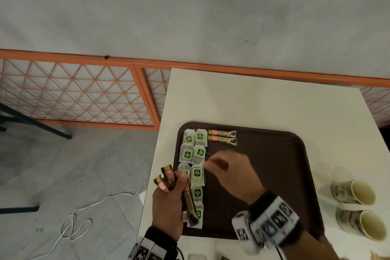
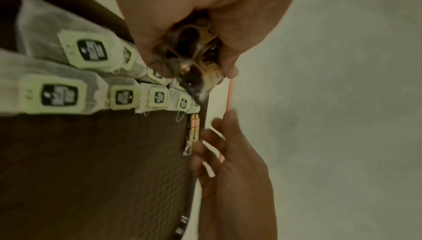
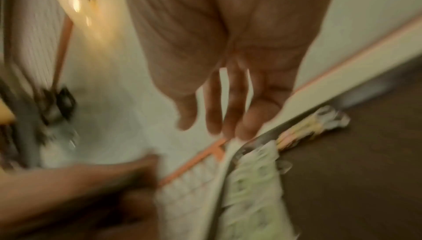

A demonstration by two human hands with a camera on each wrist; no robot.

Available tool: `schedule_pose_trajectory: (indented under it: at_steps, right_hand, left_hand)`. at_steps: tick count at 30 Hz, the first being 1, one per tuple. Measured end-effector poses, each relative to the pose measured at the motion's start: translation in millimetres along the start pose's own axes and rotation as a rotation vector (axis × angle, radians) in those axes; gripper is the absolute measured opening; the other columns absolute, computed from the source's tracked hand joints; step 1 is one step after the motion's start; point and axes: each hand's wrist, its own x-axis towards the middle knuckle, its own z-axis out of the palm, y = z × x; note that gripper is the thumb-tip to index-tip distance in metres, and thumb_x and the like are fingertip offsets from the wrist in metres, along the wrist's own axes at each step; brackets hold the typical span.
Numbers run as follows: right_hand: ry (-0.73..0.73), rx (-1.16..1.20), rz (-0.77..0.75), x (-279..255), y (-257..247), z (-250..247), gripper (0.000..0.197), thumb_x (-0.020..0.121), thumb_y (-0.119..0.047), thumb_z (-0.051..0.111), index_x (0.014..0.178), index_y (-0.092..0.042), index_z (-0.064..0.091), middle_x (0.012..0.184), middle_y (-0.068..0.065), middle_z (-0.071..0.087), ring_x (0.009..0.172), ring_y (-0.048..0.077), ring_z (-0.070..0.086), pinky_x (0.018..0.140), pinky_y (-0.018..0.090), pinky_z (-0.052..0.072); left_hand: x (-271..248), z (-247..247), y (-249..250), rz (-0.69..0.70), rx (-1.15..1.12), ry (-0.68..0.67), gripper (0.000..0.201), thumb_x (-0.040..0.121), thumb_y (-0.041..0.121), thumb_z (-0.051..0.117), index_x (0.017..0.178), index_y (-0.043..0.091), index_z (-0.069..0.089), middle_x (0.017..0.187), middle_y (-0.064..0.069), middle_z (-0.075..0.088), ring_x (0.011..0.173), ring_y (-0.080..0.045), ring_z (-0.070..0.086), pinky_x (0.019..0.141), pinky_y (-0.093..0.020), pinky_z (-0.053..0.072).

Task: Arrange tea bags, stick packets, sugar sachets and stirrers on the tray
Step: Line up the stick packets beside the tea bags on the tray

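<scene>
left hand [image 1: 168, 202]: holds a bunch of stick packets [image 1: 166, 179] | right hand [image 1: 230, 171]: fingers loose, holding nothing, above tray [image 1: 274, 175]

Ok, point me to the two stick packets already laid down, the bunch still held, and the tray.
laid stick packets [image 1: 222, 137], head view, middle of the pair
held stick packets [image 1: 191, 200], head view, lower packet's printed face
tray [image 1: 274, 175], head view, bare floor
</scene>
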Motion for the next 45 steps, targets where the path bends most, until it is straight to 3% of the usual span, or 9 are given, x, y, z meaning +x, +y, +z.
schedule_pose_trajectory:
  at_steps: [5, 11, 15, 22, 30, 33, 36, 38, 45]
  right_hand:
    - [-0.287, 0.167, 0.096, -59.9, -29.9, 16.4, 0.037, 0.082, -0.050, 0.071, 0.082, -0.014, 0.066, 0.075, 0.005, 0.067, 0.058, 0.011, 0.058, 0.056, 0.019, 0.045]
    - [-0.084, 0.552, 0.288, -68.6, -2.6, 3.5, 0.015, 0.096, -0.019, 0.060, 0.087, -0.015, 0.072, 0.080, 0.006, 0.072, 0.065, 0.008, 0.065, 0.062, 0.022, 0.054]
    - [-0.063, 0.583, 0.338, -71.7, 11.7, -3.2, 0.017, 0.097, -0.017, 0.059, 0.087, -0.016, 0.073, 0.074, 0.000, 0.071, 0.063, 0.007, 0.064, 0.060, 0.018, 0.052]
    - [0.171, 0.822, 0.728, -22.3, 76.2, -1.3, 0.019, 0.090, -0.022, 0.070, 0.084, -0.004, 0.072, 0.070, 0.008, 0.064, 0.054, 0.010, 0.055, 0.051, 0.019, 0.046]
    - [0.210, -0.134, 0.499, -18.3, 86.2, -9.5, 0.013, 0.090, -0.038, 0.065, 0.087, -0.026, 0.064, 0.093, -0.005, 0.063, 0.083, 0.009, 0.060, 0.075, 0.029, 0.053]
    - [0.147, -0.227, 0.271, -11.8, 81.0, 3.2, 0.008, 0.094, -0.028, 0.062, 0.099, -0.025, 0.067, 0.102, -0.007, 0.057, 0.094, 0.008, 0.055, 0.082, 0.025, 0.048]
    - [0.104, -0.263, 0.197, 1.9, 75.9, 18.5, 0.016, 0.094, -0.025, 0.061, 0.109, -0.026, 0.067, 0.109, -0.006, 0.054, 0.106, 0.011, 0.048, 0.086, 0.027, 0.046]
    - [0.111, -0.265, 0.195, 11.8, 74.3, 24.6, 0.018, 0.095, -0.022, 0.060, 0.111, -0.026, 0.068, 0.110, -0.005, 0.054, 0.107, 0.013, 0.047, 0.086, 0.027, 0.045]
    - [0.185, -0.265, 0.162, 39.0, 71.1, 26.9, 0.022, 0.093, -0.016, 0.063, 0.112, -0.020, 0.073, 0.112, 0.001, 0.059, 0.108, 0.020, 0.050, 0.087, 0.032, 0.046]
  left_hand:
    - [-1.4, 13.2, 2.5, 0.001, -0.108, 0.026, 0.019, 0.080, 0.027, 0.072, 0.088, 0.010, 0.071, 0.076, -0.007, 0.068, 0.073, -0.023, 0.063, 0.075, -0.042, 0.052]
    - [-8.1, 11.3, -14.0, 0.011, 0.006, 0.049, 0.028, 0.087, 0.025, 0.068, 0.097, -0.001, 0.067, 0.060, -0.008, 0.050, 0.047, -0.013, 0.044, 0.041, -0.023, 0.039]
    - [-7.5, 14.3, -21.0, 0.021, 0.095, 0.051, 0.017, 0.087, 0.022, 0.070, 0.091, 0.006, 0.069, 0.059, -0.003, 0.054, 0.048, -0.012, 0.042, 0.039, -0.020, 0.039]
    - [-5.1, -6.0, -21.3, 0.056, 0.209, 0.037, 0.017, 0.088, 0.019, 0.070, 0.090, 0.002, 0.070, 0.056, -0.006, 0.050, 0.046, -0.012, 0.040, 0.042, -0.023, 0.037]
    - [-22.9, -9.2, -26.8, 0.045, 0.286, -0.073, 0.014, 0.084, 0.020, 0.074, 0.083, 0.007, 0.071, 0.058, 0.000, 0.055, 0.049, -0.010, 0.043, 0.049, -0.035, 0.044]
    - [-25.9, -6.2, -31.4, 0.026, 0.357, -0.117, 0.007, 0.083, 0.018, 0.076, 0.081, 0.011, 0.074, 0.063, 0.008, 0.061, 0.054, -0.004, 0.049, 0.060, -0.049, 0.049]
    - [-27.2, -5.9, -33.3, 0.007, 0.357, -0.121, 0.006, 0.082, 0.018, 0.077, 0.076, 0.017, 0.075, 0.072, -0.003, 0.070, 0.056, -0.005, 0.052, 0.062, -0.029, 0.044]
    - [-26.7, -8.2, -31.3, -0.002, 0.344, -0.125, 0.005, 0.083, 0.018, 0.076, 0.080, 0.014, 0.075, 0.074, -0.004, 0.072, 0.057, -0.005, 0.053, 0.068, -0.031, 0.042]
    - [-20.7, -20.0, -23.9, 0.003, 0.355, -0.107, 0.009, 0.085, 0.012, 0.073, 0.076, 0.009, 0.074, 0.049, 0.008, 0.059, 0.046, -0.005, 0.049, 0.050, -0.021, 0.040]
